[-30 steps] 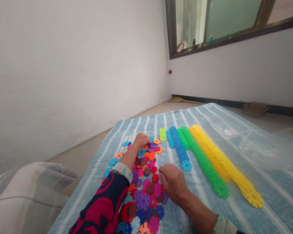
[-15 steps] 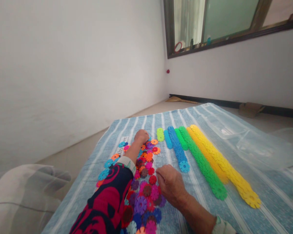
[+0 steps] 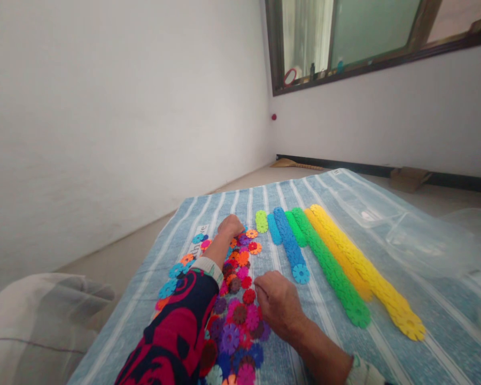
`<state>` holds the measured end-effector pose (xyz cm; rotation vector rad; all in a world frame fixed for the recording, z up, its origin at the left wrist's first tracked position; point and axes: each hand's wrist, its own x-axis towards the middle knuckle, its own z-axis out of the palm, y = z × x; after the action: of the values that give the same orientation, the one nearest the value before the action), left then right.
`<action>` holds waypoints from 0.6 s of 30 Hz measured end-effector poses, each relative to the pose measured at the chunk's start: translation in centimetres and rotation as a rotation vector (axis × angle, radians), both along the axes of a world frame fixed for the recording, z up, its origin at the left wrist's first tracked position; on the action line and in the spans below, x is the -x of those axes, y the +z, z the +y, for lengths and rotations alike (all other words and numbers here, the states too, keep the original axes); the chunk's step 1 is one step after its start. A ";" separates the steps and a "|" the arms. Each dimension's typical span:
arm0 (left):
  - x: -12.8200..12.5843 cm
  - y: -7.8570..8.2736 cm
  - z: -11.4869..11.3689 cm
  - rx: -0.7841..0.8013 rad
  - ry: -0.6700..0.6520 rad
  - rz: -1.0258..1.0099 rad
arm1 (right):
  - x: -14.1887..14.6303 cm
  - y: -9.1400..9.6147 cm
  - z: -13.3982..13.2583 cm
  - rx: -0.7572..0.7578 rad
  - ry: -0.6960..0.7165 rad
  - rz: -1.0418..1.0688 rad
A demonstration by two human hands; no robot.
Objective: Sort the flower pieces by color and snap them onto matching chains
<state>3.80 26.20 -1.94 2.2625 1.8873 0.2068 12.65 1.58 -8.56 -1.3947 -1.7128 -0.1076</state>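
A heap of flat plastic snowflake discs [image 3: 236, 305] in red, purple, pink, orange and blue lies on a blue striped cloth [image 3: 328, 331]. My left hand [image 3: 230, 225] reaches to the heap's far end, fingers curled down on the discs; what it grips is hidden. My right hand [image 3: 278, 305] rests knuckles-up on the heap's right edge, fingers bent among the discs. To the right lie sorted rows: a short light-green row [image 3: 261, 221], blue rows [image 3: 288, 243], green rows [image 3: 328, 267] and yellow rows [image 3: 369, 272].
Clear plastic bags [image 3: 417, 235] lie on the cloth at the right. A grey-white fabric bundle [image 3: 40, 321] sits at the lower left. White walls and bare floor [image 3: 116, 256] surround the cloth; a window [image 3: 364, 37] is above.
My left hand has stayed at the far end of the heap, my right hand has shifted slightly left along its edge. The view has drifted a little.
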 end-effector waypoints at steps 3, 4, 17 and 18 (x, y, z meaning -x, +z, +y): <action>-0.3 0.0 -0.1 0.041 0.030 0.038 | 0.0 0.0 0.0 -0.003 -0.002 -0.007; -0.4 0.0 -0.1 0.044 0.030 0.040 | 0.0 0.0 0.0 -0.005 -0.002 -0.005; 0.0 1.8 -3.2 -0.096 -0.026 -0.181 | 0.1 0.0 0.0 0.003 -0.009 0.008; 0.1 1.8 -3.8 -0.095 -0.049 -0.198 | 0.1 -0.1 0.1 0.006 -0.009 0.006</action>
<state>3.73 22.44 -0.15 2.2509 1.7538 0.5036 12.56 1.64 -8.61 -1.4054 -1.7034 -0.1034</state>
